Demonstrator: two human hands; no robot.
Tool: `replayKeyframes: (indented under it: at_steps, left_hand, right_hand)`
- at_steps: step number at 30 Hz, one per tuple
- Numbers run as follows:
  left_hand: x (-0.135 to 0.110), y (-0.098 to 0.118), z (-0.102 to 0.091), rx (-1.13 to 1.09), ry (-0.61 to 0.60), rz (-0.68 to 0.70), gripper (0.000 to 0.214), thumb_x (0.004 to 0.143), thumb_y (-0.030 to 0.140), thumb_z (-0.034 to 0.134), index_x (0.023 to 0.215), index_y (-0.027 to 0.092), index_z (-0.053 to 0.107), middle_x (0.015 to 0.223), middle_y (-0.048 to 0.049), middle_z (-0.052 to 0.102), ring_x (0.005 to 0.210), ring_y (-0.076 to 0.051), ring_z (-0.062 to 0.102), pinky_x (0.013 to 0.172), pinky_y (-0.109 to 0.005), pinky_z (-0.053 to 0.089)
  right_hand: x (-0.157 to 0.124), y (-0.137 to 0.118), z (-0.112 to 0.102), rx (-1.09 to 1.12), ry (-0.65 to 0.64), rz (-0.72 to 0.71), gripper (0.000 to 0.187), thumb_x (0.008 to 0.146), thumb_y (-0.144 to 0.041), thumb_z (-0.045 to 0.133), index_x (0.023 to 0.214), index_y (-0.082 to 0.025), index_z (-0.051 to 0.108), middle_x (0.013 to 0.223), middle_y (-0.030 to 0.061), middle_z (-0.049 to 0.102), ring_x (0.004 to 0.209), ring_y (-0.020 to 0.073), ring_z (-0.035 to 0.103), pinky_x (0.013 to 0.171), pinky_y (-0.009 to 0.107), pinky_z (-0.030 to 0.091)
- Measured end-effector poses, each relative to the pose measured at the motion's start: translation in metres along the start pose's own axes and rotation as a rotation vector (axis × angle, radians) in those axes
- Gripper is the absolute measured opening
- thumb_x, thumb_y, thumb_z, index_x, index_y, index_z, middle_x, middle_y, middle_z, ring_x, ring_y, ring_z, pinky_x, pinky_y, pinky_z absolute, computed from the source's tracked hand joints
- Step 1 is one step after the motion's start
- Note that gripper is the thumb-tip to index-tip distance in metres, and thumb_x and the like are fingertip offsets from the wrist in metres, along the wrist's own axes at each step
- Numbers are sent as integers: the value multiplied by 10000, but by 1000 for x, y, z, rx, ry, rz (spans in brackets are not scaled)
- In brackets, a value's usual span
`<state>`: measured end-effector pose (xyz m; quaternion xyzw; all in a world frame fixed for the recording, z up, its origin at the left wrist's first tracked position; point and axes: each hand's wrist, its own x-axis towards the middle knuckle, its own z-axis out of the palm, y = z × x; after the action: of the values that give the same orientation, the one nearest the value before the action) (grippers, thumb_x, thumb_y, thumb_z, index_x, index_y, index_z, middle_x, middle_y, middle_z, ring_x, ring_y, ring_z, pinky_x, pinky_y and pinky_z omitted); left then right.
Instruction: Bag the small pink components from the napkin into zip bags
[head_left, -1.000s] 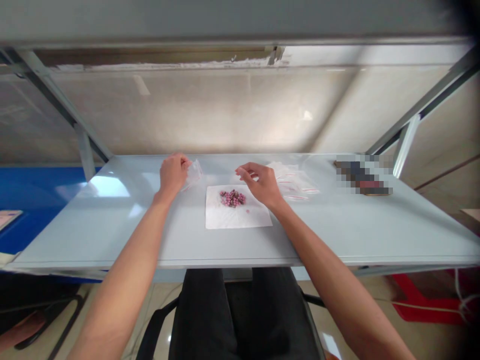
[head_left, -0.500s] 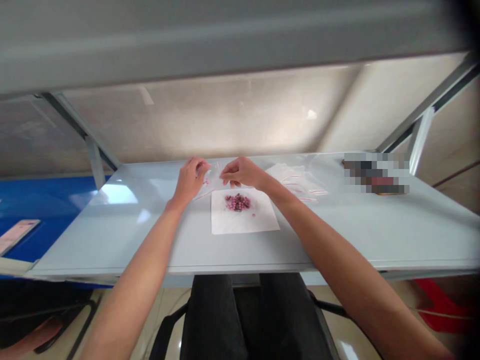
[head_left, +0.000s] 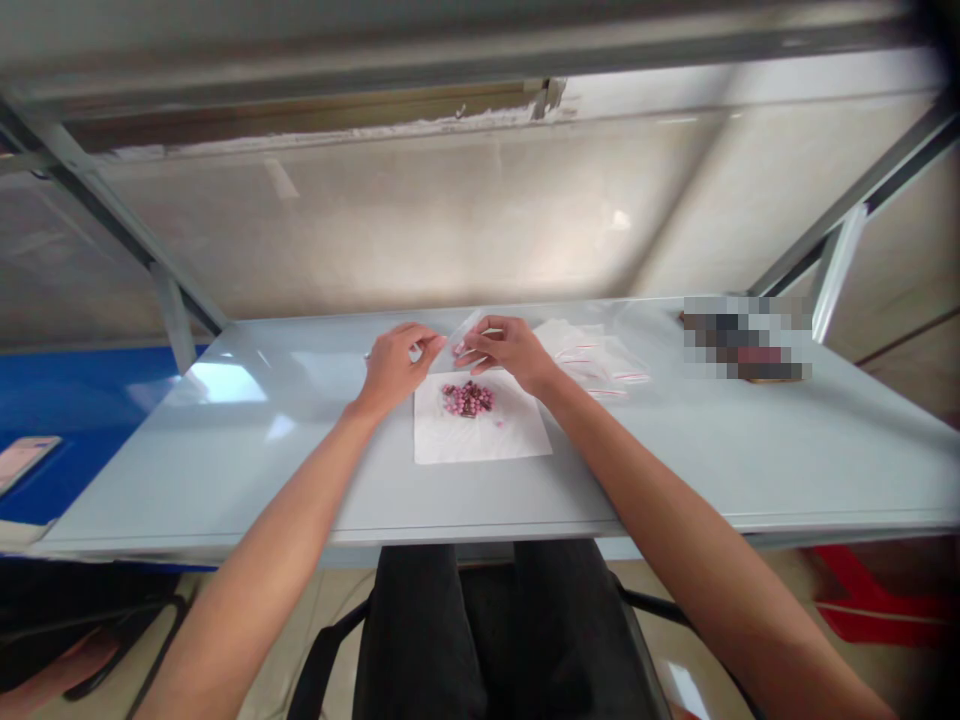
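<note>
Clear zip-top plastic bag (head_left: 461, 338) tilted up, pinched between fingertips of left hand (head_left: 397, 370) and right hand (head_left: 510, 355), both now drawn together above white paper sheet (head_left: 450, 442) with pink beads (head_left: 468, 399).

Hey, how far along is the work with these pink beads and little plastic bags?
Nothing looks finished: no filled bag shows. In hand, the left hand and right hand pinch a clear bag just above the white paper. Left: the pink beads lie heaped on the paper, and a pile of bags lies to the right, apparently unfilled.
</note>
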<state>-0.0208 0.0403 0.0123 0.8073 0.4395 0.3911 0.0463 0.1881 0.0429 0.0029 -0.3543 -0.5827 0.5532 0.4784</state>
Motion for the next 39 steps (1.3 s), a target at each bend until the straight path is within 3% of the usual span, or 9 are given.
replayKeyframes:
  at_steps: [5,9,16,20,24,28,32,35,39]
  left_hand:
    - [-3,21,7,-174,2,-83,221,851,412,720,905,200,753,842,-37,763,727,-159,672,728,-274,510]
    - [-4,21,3,-287,-55,-183,179,840,380,712,853,213,776,844,-40,783,769,-192,704,754,-302,528]
    - [-4,17,-3,-321,-190,-131,169,840,278,622,779,200,758,763,-38,759,724,-182,683,713,-284,517]
    - [0,17,-8,-256,-67,-178,187,848,291,609,762,191,740,712,-42,734,667,-181,663,661,-285,517]
    - [-1,23,-8,-195,31,-177,178,853,274,608,734,189,710,680,-29,712,632,-165,649,634,-269,510]
    - [-6,34,0,-250,-75,-63,151,874,241,606,779,200,716,763,-30,736,679,-154,662,671,-262,524]
    - [-4,31,6,-308,32,-84,190,928,347,597,959,214,730,1000,-77,734,909,-192,686,790,-298,551]
    - [0,19,10,-400,192,-288,340,894,367,662,1203,228,637,1271,-121,649,1187,-239,620,927,-355,539]
    - [1,9,11,-739,31,-598,478,876,369,702,1301,223,538,1208,-126,674,1094,-233,680,926,-397,557]
  right_hand:
    - [3,4,7,-318,-18,-146,394,836,-545,686,735,-176,590,640,19,634,578,152,643,456,223,443]
    - [2,3,6,-619,-47,-234,339,962,-392,508,727,-172,612,643,13,610,567,123,546,571,250,413]
    - [-2,-6,7,-969,-111,-427,255,945,-155,406,766,-175,587,850,78,611,777,176,549,749,289,394]
    - [-4,-15,8,-1023,-62,-411,289,951,-230,450,701,-174,585,826,75,613,726,163,546,729,289,388]
    - [-5,-16,12,-1063,130,-323,274,845,-239,563,578,-178,552,700,70,623,650,165,559,680,299,387]
    - [-4,-8,9,-925,254,-289,120,788,-210,604,676,-166,609,666,42,637,628,166,613,664,290,441]
    - [-2,-6,-3,-458,65,-144,199,857,-333,589,756,-167,634,704,25,641,630,154,660,597,268,531]
    - [-3,-10,-7,-128,-31,-120,307,827,-486,661,824,-179,648,799,36,674,720,170,687,680,325,606]
    - [-5,-16,-7,46,-27,-139,348,741,-516,768,798,-199,634,761,13,661,745,174,681,772,366,616]
